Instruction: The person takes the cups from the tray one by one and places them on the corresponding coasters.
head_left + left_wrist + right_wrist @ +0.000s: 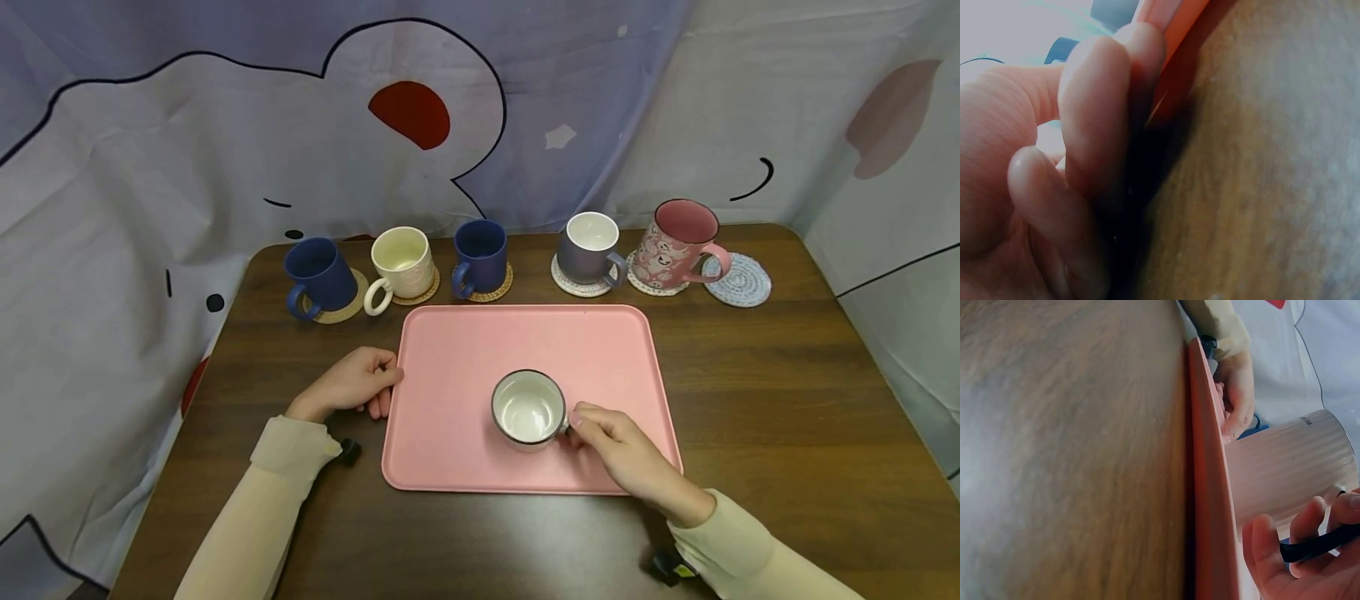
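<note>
A white mug (528,408) with a dark rim stands upright on the pink tray (457,350), its inside bare. My right hand (628,454) pinches its handle from the right. Seen from the side in the right wrist view, the mug (1297,465) has a ribbed wall and the handle (1319,545) shows a dark edge between the fingers. At the tray's left edge, my left hand (352,383) holds the rim, thumb on top and other fingers curled at the side. The left wrist view shows those fingers (1094,106) close up against the tray edge (1185,28).
Behind the tray stand a blue mug (321,275), a cream mug (402,260), another blue mug (482,254), a grey mug (581,258) and a pink patterned mug (667,250), each on a coaster. A pale blue coaster (742,282) lies at far right on the wooden table (787,400).
</note>
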Demonstrator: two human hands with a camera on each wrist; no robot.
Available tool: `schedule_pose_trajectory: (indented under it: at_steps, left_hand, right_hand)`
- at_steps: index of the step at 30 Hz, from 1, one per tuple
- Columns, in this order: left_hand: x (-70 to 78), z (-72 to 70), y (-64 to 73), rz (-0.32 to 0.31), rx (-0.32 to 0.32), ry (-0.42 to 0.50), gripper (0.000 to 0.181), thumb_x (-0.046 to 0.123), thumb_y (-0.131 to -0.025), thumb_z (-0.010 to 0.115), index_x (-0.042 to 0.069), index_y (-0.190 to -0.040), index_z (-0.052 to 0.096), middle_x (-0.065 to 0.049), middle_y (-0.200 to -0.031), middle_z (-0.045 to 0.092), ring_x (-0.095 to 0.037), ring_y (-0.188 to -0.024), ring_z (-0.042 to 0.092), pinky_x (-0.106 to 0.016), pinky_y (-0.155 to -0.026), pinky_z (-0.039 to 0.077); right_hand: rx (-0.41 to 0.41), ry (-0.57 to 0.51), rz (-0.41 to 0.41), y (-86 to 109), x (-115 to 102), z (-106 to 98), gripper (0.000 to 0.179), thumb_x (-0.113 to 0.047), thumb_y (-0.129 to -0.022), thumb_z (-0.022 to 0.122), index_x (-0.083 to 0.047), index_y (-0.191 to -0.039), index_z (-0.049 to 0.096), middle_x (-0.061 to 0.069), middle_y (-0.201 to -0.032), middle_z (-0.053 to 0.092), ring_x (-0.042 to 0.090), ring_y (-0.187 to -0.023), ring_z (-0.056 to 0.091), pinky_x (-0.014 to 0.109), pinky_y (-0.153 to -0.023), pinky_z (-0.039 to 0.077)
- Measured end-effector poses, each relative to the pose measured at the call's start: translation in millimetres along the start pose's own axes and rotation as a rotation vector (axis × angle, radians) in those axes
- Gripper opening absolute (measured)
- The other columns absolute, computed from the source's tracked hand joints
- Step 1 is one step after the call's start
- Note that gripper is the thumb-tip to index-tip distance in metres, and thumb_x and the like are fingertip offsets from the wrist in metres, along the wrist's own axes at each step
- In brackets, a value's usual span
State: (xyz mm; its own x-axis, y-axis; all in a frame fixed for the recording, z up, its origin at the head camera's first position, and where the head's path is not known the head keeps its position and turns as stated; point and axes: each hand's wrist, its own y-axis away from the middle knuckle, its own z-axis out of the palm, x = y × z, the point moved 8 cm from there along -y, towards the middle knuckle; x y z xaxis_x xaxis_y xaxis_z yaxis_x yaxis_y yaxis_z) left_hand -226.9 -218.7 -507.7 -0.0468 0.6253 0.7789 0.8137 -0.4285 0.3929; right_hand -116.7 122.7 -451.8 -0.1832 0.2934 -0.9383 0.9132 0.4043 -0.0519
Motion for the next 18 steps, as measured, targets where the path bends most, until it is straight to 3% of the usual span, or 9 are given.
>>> schedule_pose_trajectory:
  at_steps: [4, 18]
  left_hand:
    - [0.4, 0.2, -0.2, 0.002, -0.002, 0.004, 0.030, 0.023, -0.106, 0.053, 0.006, -0.083, 0.062, -0.008, -0.060, 0.070, -0.018, -0.046, 0.065, -0.024, -0.041, 0.041]
    - [0.0, 0.7, -0.4, 0.010, -0.003, 0.022, 0.029, 0.023, -0.106, 0.054, 0.006, -0.083, 0.062, -0.009, -0.060, 0.070, -0.019, -0.046, 0.065, -0.024, -0.040, 0.041]
  right_hand:
    - [0.034, -0.019, 0.007, 1.1, 1, -8, 0.037, -0.009, -0.109, 0.046, 0.002, -0.080, 0.066, 0.014, -0.087, 0.063, 0.014, -0.081, 0.058, 0.026, -0.076, 0.047]
    - [0.140, -0.089, -0.014, 3.4, -3, -48, 0.039, -0.009, -0.111, 0.040, 0.011, -0.085, 0.061, 0.012, -0.083, 0.062, 0.015, -0.084, 0.063, 0.021, -0.080, 0.050]
